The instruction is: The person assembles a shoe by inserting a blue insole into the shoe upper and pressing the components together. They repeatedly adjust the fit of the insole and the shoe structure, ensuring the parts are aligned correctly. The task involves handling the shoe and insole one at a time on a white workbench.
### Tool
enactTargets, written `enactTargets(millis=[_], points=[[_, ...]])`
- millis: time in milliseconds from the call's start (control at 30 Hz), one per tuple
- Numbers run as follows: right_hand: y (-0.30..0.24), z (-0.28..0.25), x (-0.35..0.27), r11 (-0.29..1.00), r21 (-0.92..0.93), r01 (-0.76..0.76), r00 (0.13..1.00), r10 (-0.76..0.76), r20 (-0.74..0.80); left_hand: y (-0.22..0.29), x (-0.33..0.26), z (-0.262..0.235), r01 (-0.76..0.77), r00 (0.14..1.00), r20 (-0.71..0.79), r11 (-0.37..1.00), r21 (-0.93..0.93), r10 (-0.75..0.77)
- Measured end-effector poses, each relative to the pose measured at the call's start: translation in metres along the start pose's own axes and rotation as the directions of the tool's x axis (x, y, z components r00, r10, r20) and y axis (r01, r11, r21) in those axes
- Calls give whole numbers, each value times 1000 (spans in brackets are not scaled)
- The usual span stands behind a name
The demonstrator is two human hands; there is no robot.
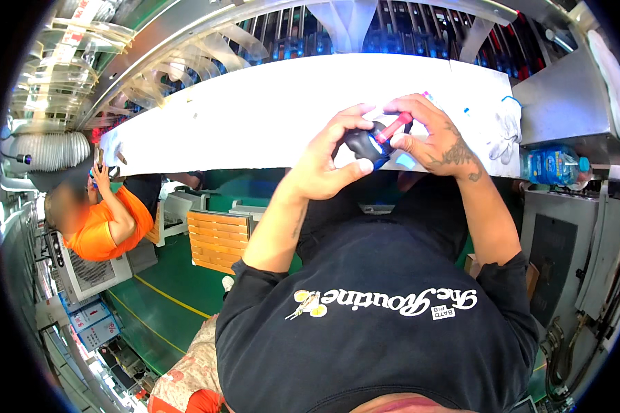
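Above the white worktop (pixel 255 117), my left hand (pixel 324 155) is closed round a rounded black object (pixel 362 144), its thumb on the near side and its fingers on the far side. A red bar-shaped piece (pixel 394 128) lies slanted across the right part of the black object. My right hand (pixel 437 138) has its thumb and index finger closed about this red piece. Whether the two parts are joined I cannot make out. Glare and my fingers hide some of the black object. A small light-blue patch (pixel 406 160) shows on the worktop just below the hands.
A white glove (pixel 507 131) lies at the worktop's right end, near a bottle with a blue cap (pixel 558 167). Beyond the worktop run machine rods with blue parts (pixel 289 45). At the left, a person in orange (pixel 117 220) sits by a slatted wooden seat (pixel 219 239).
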State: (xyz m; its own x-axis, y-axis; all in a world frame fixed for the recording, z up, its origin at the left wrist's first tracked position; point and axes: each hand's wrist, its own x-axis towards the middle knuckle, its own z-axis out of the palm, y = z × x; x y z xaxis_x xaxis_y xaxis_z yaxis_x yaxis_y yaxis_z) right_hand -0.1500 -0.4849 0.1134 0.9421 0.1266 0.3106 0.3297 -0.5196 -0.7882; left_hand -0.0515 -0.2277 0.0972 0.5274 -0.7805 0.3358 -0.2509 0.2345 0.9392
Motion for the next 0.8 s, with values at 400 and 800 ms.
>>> enactTargets(millis=[400, 800], points=[[-27, 69, -12, 988, -151, -15, 909, -50, -414, -27, -12, 58, -25, 828, -558, 990, -138, -57], [-33, 70, -4, 985, -174, 0, 907, -73, -415, -13, -6, 48, -46, 868, -495, 999, 5, 43]])
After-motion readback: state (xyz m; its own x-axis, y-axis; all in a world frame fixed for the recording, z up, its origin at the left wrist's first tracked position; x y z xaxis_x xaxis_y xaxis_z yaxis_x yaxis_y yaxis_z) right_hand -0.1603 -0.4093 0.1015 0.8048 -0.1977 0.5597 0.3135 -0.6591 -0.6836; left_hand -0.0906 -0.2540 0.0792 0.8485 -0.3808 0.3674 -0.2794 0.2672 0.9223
